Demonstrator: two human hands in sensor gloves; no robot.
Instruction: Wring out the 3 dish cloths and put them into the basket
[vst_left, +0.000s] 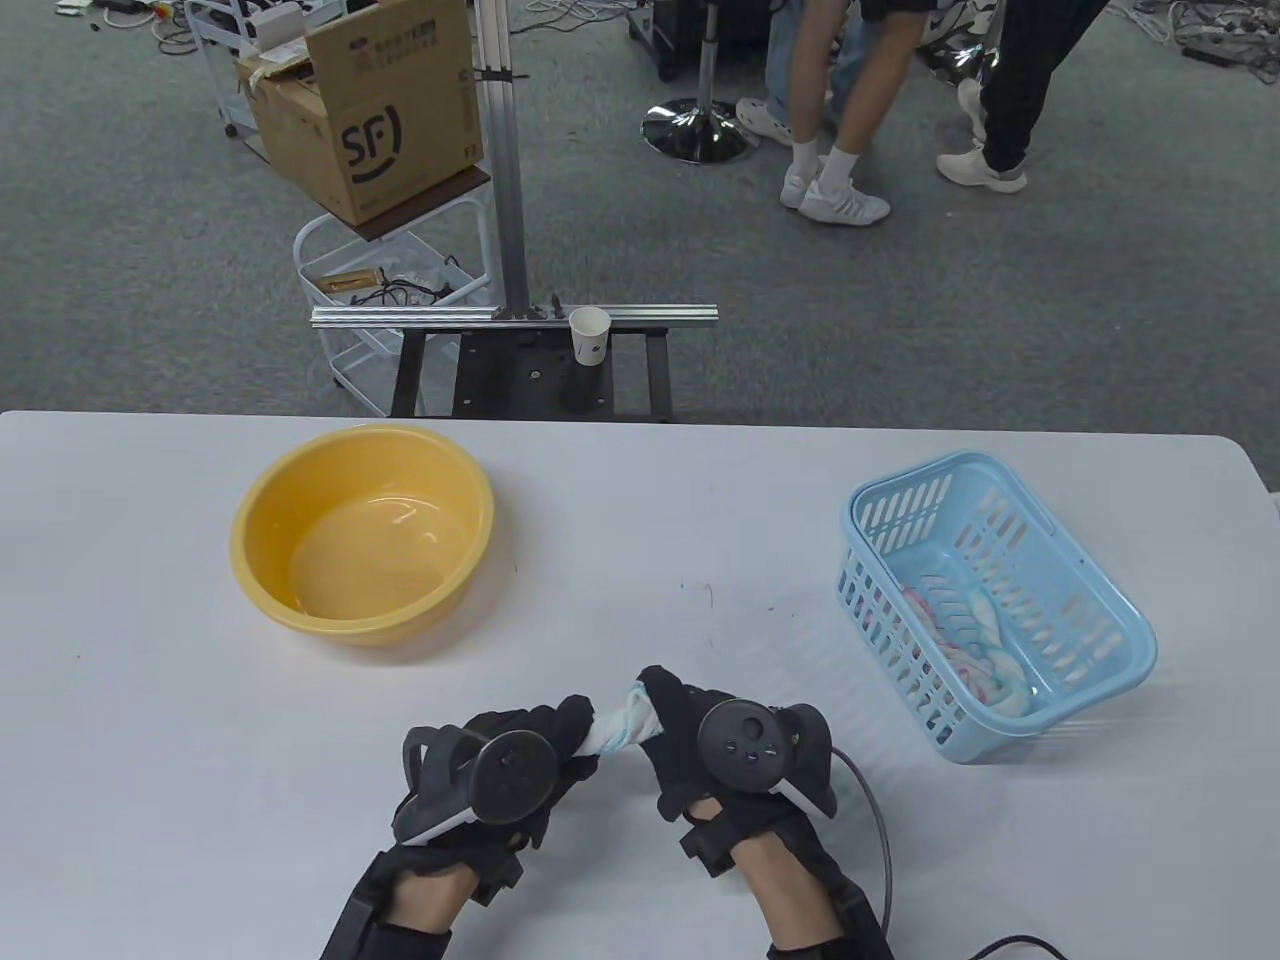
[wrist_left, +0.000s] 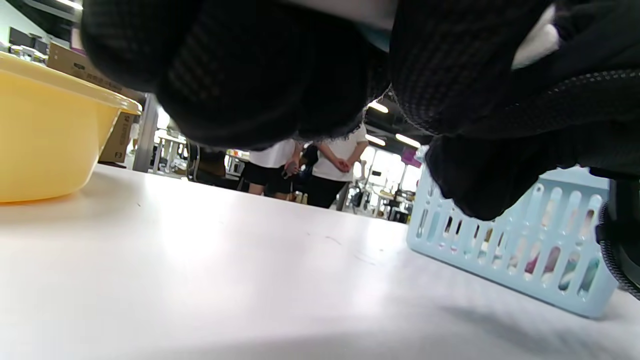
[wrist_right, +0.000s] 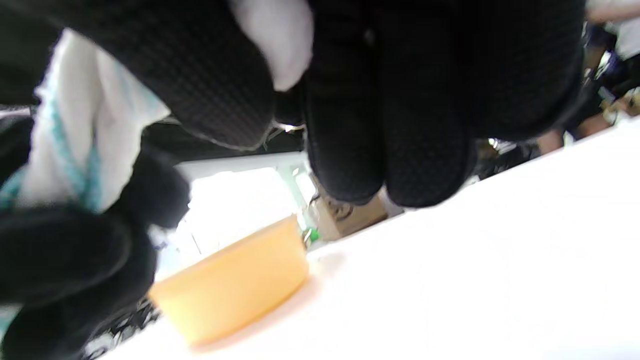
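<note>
While both fists curl, left hand (vst_left: 500, 775) and right hand (vst_left: 715, 745) grip twisted cloth (vst_left: 625, 728)

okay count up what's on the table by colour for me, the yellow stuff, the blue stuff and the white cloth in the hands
Yellow: 1, the basin
Blue: 1, the basket, with cloth bundled inside; how many pieces cannot be told
White with teal stripes: 1, the dish cloth twisted between the left hand and the right hand
Total: 3

twisted white-teal dish cloth (vst_left: 628, 727) between hands, cloths (vst_left: 975, 630) in blue basket (vst_left: 1120, 655)
</note>
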